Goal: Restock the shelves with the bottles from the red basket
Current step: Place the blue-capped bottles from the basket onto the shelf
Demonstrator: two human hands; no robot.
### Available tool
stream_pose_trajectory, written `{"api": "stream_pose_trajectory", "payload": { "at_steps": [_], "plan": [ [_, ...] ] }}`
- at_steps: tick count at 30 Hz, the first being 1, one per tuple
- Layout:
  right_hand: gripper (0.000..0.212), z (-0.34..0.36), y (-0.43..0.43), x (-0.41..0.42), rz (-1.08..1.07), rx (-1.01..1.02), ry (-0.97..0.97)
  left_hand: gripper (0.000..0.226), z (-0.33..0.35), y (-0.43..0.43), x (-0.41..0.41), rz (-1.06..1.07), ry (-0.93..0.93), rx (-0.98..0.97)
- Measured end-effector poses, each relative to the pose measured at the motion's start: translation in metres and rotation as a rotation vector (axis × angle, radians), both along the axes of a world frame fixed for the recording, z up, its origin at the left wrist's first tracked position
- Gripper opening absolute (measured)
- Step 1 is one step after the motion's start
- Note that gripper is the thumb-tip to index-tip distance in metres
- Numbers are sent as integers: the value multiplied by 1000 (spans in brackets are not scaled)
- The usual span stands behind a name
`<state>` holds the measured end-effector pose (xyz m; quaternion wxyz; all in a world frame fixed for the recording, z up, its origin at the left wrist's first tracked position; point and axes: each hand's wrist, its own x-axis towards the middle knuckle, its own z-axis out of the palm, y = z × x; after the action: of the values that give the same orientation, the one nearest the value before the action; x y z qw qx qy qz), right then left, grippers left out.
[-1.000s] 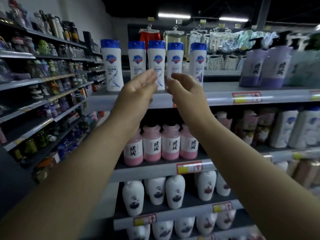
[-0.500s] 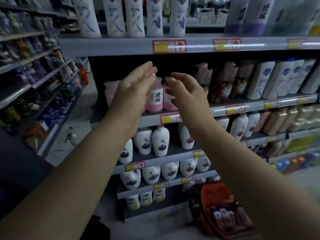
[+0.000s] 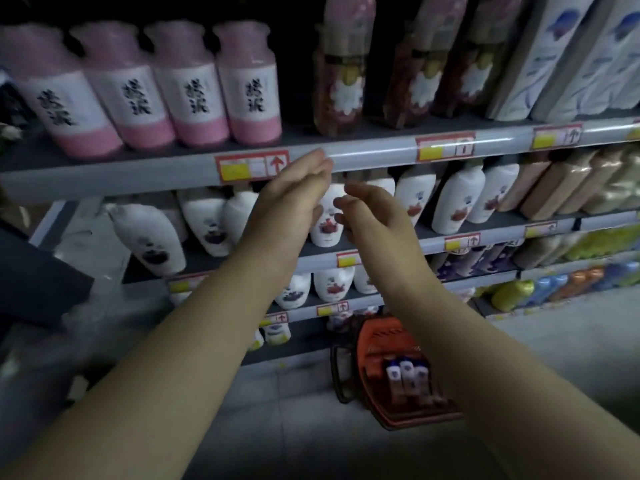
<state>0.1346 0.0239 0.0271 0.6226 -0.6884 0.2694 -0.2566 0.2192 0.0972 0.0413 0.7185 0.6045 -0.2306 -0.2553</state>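
**Both hands empty, basket still stocked**

Your red basket (image 3: 375, 341) sits on the floor at the foot of the shelves (image 3: 374, 156), and a few bottles (image 3: 407, 372) stand upright inside it. Well above the basket, your left hand (image 3: 291, 202) and right hand (image 3: 375, 218) hover close together, palms facing. The fingers are loosely extended and hold nothing. Above the basket, behind your hands, are white bottles (image 3: 457, 199). Higher again, four pink bottles (image 3: 194, 84) stand in a row.

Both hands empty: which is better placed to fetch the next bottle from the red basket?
Right hand, probably: the red plastic basket of blue-capped white bottles sits on the floor below its forearm, away from the left hand.
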Motion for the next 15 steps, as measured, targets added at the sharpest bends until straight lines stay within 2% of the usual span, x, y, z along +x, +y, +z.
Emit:
{"api": "stream_pose_trajectory", "payload": {
  "at_steps": [5, 12, 15],
  "plan": [
    [28, -64, -62, -22, -7, 46, 117, 34, -68, -64, -14, -4, 65, 109],
    [24, -197, -123, -48, -114, 164, 274, 30, -193, -132, -28, -65, 176, 293],
    [25, -266, -141, -56, -158, 187, 367, 20, -259, -153, -34, -103, 206, 410]
  ]
}}
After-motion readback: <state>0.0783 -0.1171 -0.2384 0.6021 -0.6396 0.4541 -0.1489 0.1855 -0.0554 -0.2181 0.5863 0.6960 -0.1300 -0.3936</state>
